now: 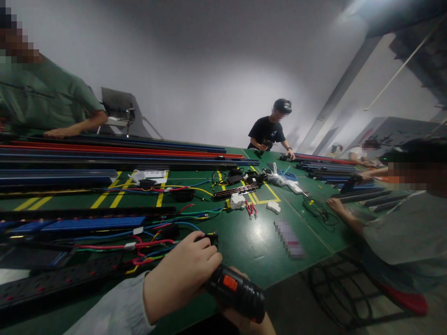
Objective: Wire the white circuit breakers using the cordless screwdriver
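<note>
My right hand (pixel 240 320) is wrapped round the underside of a black cordless drill (pixel 237 293) with an orange switch on top; the drill itself hides much of the hand. My left hand (pixel 185 267) is closed just beyond the drill's front end, over a small black part (pixel 211 239) that shows past its fingers. The drill's tip is hidden behind that hand. Red, blue, green and yellow wires (pixel 150 244) run along the table left of my left hand. A long black socket strip (pixel 59 279) lies at the near left.
Long blue and red rails (pixel 132 151) cover the far left of the green table (pixel 251 260). White blocks (pixel 238 201), red leads (pixel 250 209) and a coil of black cable (pixel 319 211) lie ahead. Co-workers stand at left (pixel 45 97) and far side (pixel 267 132); another sits at right (pixel 401 228).
</note>
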